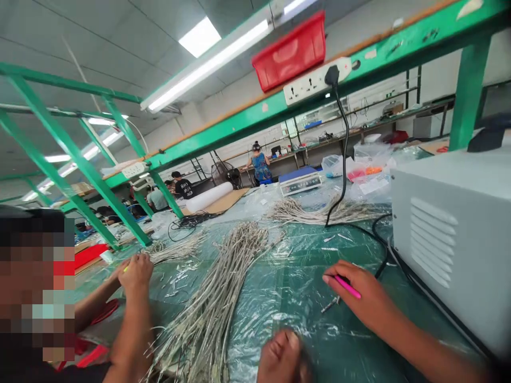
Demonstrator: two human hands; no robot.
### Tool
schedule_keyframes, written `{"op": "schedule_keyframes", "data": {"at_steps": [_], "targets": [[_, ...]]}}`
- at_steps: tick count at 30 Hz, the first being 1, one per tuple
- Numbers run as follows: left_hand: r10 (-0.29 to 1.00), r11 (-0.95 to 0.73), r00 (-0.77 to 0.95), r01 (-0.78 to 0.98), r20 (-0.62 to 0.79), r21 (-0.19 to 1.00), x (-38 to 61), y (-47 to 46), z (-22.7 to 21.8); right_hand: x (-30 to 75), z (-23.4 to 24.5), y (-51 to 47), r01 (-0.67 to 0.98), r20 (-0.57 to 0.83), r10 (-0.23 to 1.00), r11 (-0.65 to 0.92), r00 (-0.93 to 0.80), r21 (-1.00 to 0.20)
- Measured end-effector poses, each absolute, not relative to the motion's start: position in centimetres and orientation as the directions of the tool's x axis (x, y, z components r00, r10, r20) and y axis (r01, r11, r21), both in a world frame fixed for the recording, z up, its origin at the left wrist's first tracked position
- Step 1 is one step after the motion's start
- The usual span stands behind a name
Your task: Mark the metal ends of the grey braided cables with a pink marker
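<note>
You work in a long workshop under a green steel rack, with a red plastic basket and a white power strip at its edge. Your bench is covered in clear plastic sheeting over a teal surface, and a pale grey louvred machine casing stands at its right, with a digital scale farther off. 3 bundles of grey cable lie on the sheeting: the largest bundle runs toward you at centre, a second bundle lies crosswise beyond it, and a third bundle lies to the left. You cannot tell from this view which are finished and which are left. A co-worker's hands work just left of the largest bundle. Your right hand grips a pink marker narrowly, near a small metal part. Your left hand is blurred beside the largest bundle, so its grip cannot be told.
</note>
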State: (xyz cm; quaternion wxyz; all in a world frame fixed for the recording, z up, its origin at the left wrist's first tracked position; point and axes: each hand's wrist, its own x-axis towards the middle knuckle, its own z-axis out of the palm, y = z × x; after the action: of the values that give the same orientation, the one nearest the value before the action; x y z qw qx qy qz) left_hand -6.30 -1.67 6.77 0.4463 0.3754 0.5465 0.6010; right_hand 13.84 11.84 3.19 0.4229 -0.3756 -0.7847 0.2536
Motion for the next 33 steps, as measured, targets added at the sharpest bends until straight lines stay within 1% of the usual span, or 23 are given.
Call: {"op": "schedule_keyframes", "data": {"at_steps": [5,10,13,16,19,21,23,25,27,29,30,33], "targets": [[0.950,-0.064,-0.305,0.002,0.062,0.998,-8.8,-3.0,14.1,13.8,2.5,12.7,0.348,0.446,0.825,0.554,-0.347,-0.756],[0.975,-0.087,-0.194,0.117,0.108,0.989,-8.6,-4.0,22.2,13.6,2.4,12.8,0.314,0.458,0.831,0.547,-0.315,-0.776],[0.979,-0.131,-0.131,0.174,0.155,0.976,-7.7,-1.9,27.9,14.0,2.1,13.2,0.290,0.459,0.837,0.538,-0.300,-0.792],[0.944,-0.246,-0.167,0.222,0.285,0.943,-8.0,2.3,33.5,14.4,1.6,14.0,0.283,0.445,0.844,0.523,-0.298,-0.804],[0.870,-0.365,-0.236,0.284,0.433,0.887,-9.3,5.9,38.5,14.7,1.2,14.8,0.278,0.447,0.842,0.526,-0.302,-0.804],[0.810,-0.444,-0.248,0.331,0.530,0.833,-10.1,6.7,41.3,14.8,1.0,15.2,0.280,0.451,0.844,0.526,-0.292,-0.803],[0.765,-0.502,-0.222,0.380,0.604,0.777,-10.9,6.4,43.4,14.8,0.9,15.2,0.283,0.456,0.846,0.524,-0.275,-0.803],[0.765,-0.514,-0.159,0.434,0.624,0.740,-11.9,5.5,44.3,14.6,0.9,15.2,0.282,0.460,0.849,0.523,-0.261,-0.805],[0.821,-0.458,-0.078,0.503,0.566,0.733,-13.3,4.5,43.5,14.4,1.1,14.9,0.277,0.461,0.851,0.520,-0.253,-0.808],[0.905,-0.334,-0.012,0.598,0.425,0.728,-14.9,3.5,40.6,14.3,1.4,14.6,0.268,0.460,0.850,0.520,-0.255,-0.811],[0.945,-0.254,0.011,0.654,0.327,0.712,-15.6,2.9,38.5,14.3,1.5,14.4,0.265,0.460,0.850,0.520,-0.257,-0.812],[0.999,-0.038,0.030,0.805,0.024,0.592,-16.8,1.1,31.0,14.3,2.0,13.9,0.261,0.459,0.848,0.522,-0.264,-0.812]]}}
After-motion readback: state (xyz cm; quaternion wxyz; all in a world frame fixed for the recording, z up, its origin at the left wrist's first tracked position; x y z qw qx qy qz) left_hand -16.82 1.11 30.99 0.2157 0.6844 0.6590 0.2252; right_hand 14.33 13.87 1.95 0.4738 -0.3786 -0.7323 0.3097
